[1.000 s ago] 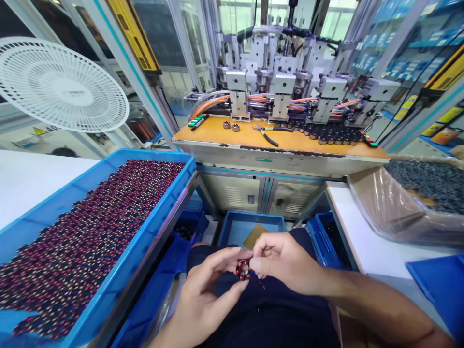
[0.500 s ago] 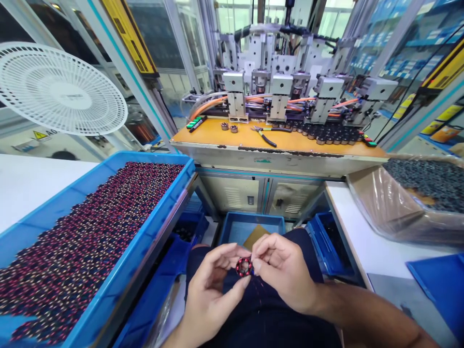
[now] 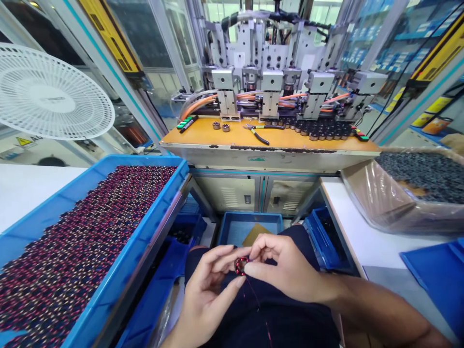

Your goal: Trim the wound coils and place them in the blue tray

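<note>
The machine [image 3: 271,82] across the upper middle of the frame is seen slightly farther left than half a second ago. At the left, the blue tray [image 3: 145,160] is bounded by a raised rim, and a gap is left between it and the hands at lower centre. The red-and-black ring [image 3: 238,270] is held between thumb and fingers of the left hand [image 3: 208,290], its right edge pinched by the right hand [image 3: 286,266]; below it, a longer hanging red strand [image 3: 258,306] is now shown
</note>
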The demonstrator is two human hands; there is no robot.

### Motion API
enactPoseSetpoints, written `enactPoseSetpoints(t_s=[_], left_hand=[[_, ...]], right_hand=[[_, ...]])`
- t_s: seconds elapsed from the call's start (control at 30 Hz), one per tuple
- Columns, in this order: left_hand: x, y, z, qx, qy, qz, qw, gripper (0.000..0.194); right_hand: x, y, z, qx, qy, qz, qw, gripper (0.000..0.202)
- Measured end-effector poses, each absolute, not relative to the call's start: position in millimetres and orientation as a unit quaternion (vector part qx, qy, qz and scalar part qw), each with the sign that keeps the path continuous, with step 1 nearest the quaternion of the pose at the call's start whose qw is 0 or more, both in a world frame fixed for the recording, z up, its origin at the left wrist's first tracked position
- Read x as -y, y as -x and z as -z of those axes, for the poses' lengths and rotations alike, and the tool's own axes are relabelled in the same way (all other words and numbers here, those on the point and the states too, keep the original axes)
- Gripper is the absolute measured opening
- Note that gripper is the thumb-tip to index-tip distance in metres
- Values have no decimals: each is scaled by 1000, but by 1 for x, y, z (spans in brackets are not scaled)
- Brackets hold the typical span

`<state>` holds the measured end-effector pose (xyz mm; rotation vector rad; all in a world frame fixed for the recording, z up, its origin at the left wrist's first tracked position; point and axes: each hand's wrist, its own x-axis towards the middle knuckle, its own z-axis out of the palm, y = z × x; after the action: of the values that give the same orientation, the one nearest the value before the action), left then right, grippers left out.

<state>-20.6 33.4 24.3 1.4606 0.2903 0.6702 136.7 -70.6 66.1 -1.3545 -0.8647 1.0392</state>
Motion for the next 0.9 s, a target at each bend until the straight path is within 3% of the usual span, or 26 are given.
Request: enactPoseSetpoints(t_s=[0.1, 0.33, 0.47, 0.63, 0.9], left_hand=[[-34, 22, -26, -136, -662, -296, 675, 46], [-31, 12, -27, -124, -560, -301, 762, 46], [-30, 6, -26, -175, -520, -318, 773, 33], [-38, 13, -39, -227, -560, -286, 744, 29], [-35, 17, -54, -237, -726, -235, 601, 25]], right_hand=[[67, -135, -63, 362, 570, -449, 585, 17], [68, -121, -52, 369, 548, -397, 637, 18], [74, -118, -43, 355, 553, -391, 644, 20], [85, -134, -50, 371, 587, -414, 588, 19], [79, -139, -70, 557, 645, -258, 454, 22]])
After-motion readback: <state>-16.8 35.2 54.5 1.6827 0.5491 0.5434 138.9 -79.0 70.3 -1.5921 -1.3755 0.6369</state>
